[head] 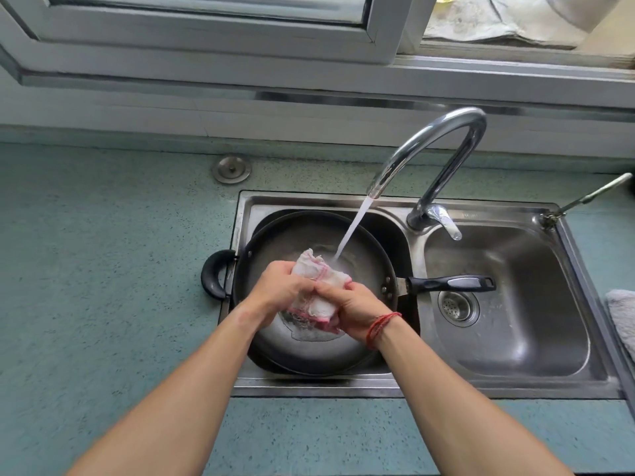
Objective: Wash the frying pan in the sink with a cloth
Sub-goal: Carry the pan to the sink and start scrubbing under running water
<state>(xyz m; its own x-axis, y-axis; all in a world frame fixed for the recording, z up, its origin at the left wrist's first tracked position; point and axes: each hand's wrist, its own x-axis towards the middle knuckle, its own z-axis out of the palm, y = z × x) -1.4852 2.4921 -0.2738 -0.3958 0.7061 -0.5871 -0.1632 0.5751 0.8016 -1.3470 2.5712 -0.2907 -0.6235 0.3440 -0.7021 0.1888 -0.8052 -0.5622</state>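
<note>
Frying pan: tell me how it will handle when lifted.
The frying pan is wide and holds water from the running tap, so it probably feels heavy and sloshes. Wet metal is likely slippery; its long handle and loop handle suggest a two-handed lift.

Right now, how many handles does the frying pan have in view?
2. A short black loop handle at the left of the frying pan, over the sink rim; a long black handle on its right, reaching over the right basin. None seems hidden.

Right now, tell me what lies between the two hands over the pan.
The head view shows the cloth bunched between the left hand and right hand; both grip it above the frying pan.
</note>
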